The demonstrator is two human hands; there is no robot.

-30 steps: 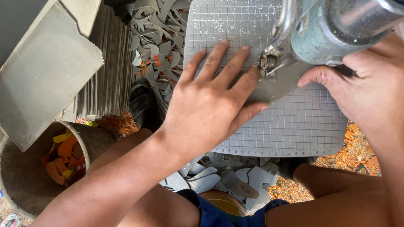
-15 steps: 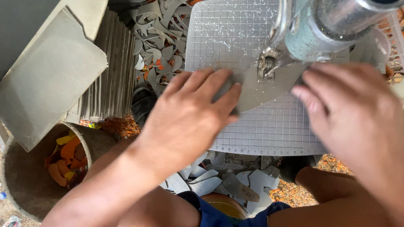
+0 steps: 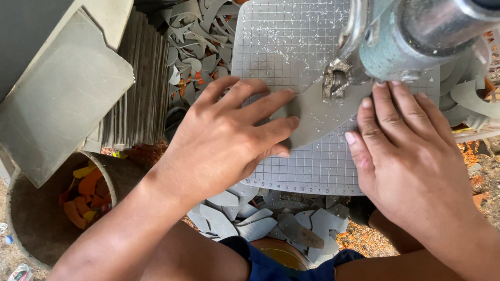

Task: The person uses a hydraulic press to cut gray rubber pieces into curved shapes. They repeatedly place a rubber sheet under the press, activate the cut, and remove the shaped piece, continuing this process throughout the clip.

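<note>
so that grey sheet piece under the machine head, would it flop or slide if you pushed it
The grey sheet piece lies flat under the left hand and right hand, so probably thin and light. Its clean curved edge suggests it's fairly stiff. On the gridded mat, it would likely slide.

Small workshop: cutting machine (image 3: 397,45), gridded work plate (image 3: 286,43), stacked grey sheets (image 3: 139,86), offcut scraps (image 3: 201,43) everywhere.

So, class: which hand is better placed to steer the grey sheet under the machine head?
Probably the left hand: its fingers lie on the grey sheet. The right hand rests beside it.
</note>
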